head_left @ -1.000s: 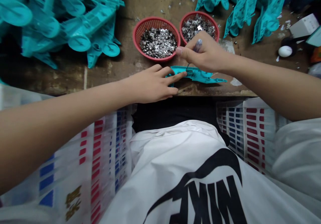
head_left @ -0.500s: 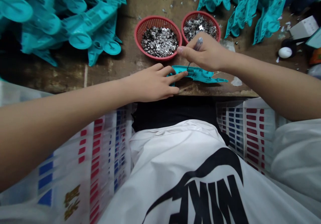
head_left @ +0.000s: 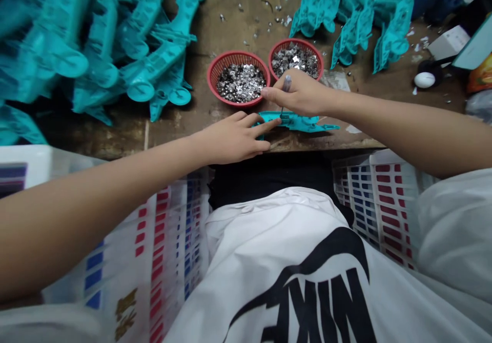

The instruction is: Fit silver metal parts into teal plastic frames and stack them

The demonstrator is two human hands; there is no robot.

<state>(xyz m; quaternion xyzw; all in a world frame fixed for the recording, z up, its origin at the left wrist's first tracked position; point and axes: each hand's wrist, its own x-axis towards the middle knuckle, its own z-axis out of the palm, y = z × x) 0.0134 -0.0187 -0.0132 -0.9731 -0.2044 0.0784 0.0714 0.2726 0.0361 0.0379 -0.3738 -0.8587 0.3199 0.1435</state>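
Note:
A teal plastic moulding [head_left: 298,122] lies on the workbench's front edge, in front of the baskets. My left hand [head_left: 234,139] rests on its left end, with the fingers spread and the index finger stretched along it. My right hand [head_left: 300,94] sits above the moulding and pinches a slim tool with a grey handle [head_left: 286,83]. The tool's thin metal shaft reaches down to the moulding. Two red mesh baskets [head_left: 236,53] [head_left: 294,40] of small silvery metal pieces [head_left: 240,83] stand just beyond my hands.
Heaps of teal plastic mouldings [head_left: 96,51] [head_left: 353,30] fill the bench's left and far right. Metal bits lie scattered on the worn wooden workbench [head_left: 238,20]. Below its edge, white crates with red and blue markings [head_left: 384,204] flank my white printed shirt [head_left: 292,250].
The whole scene sits slightly lower and smaller in the view, so the head has shifted. Both hands stay in the same hold on the moulding and tool.

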